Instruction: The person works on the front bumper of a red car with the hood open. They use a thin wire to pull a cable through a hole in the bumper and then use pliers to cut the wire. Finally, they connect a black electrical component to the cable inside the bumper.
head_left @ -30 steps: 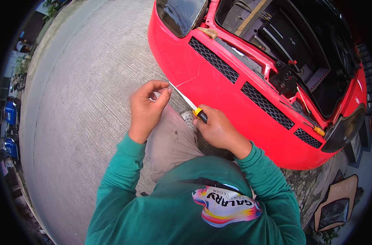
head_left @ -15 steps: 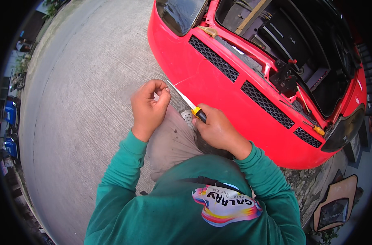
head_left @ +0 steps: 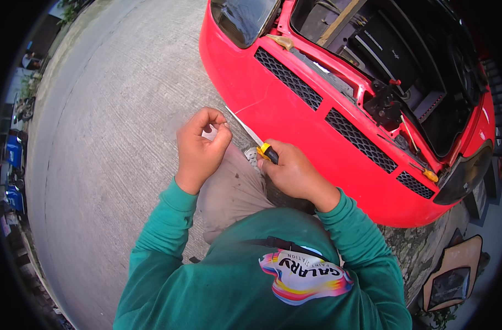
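Observation:
My right hand (head_left: 295,170) is wrapped round the yellow and black handle of a screwdriver (head_left: 270,153). Its long metal shaft points up and to the left, toward my left hand. Right by the shaft's tip, my left hand (head_left: 201,146) is closed in a pinch, thumb against forefinger. Whatever lies between those fingertips, if anything, is too small to make out. Just beyond both hands is a red car bumper (head_left: 251,82) with black mesh grilles (head_left: 361,140).
Above the bumper, the car's compartment (head_left: 394,55) stands uncovered, with a black latch (head_left: 386,107) at its edge. Another screwdriver with an orange-yellow handle (head_left: 430,175) lies on the bumper's right. Concrete ground (head_left: 113,137) stretches left. A tan panel (head_left: 454,272) is at lower right.
The screwdriver and both hands have shifted only very slightly; both grips look the same.

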A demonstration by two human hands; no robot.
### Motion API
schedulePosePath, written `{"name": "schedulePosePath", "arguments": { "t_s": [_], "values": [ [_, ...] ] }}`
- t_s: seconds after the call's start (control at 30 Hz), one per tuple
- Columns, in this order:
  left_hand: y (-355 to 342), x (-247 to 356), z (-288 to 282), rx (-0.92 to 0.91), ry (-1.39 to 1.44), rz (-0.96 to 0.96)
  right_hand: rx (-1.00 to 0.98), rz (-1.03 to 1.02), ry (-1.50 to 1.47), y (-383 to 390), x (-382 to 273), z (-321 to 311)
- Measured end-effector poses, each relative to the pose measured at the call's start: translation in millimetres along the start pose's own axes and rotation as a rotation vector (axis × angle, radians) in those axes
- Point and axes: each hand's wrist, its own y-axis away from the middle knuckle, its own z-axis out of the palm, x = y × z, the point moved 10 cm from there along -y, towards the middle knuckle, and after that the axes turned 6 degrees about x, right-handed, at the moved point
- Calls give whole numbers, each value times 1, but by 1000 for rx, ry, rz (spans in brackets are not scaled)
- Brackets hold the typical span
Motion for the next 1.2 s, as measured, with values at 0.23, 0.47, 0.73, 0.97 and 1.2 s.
{"name": "schedulePosePath", "arguments": {
  "t_s": [0.23,0.47,0.73,0.97,1.2],
  "values": [
    [-32,-44,21,-440,677,-645,-175,170,-157,6,16,6],
    [-20,-57,122,-963,949,-848,-288,281,-392,17,25,4],
    [-21,-35,148,-1042,1237,-720,-333,111,-103,22,31,-8],
    [-20,-54,157,-1013,1241,-704,-434,316,-337,77,57,-8],
    [-20,-47,159,-1003,1184,-667,-484,489,-675,92,53,20]
  ]
}}
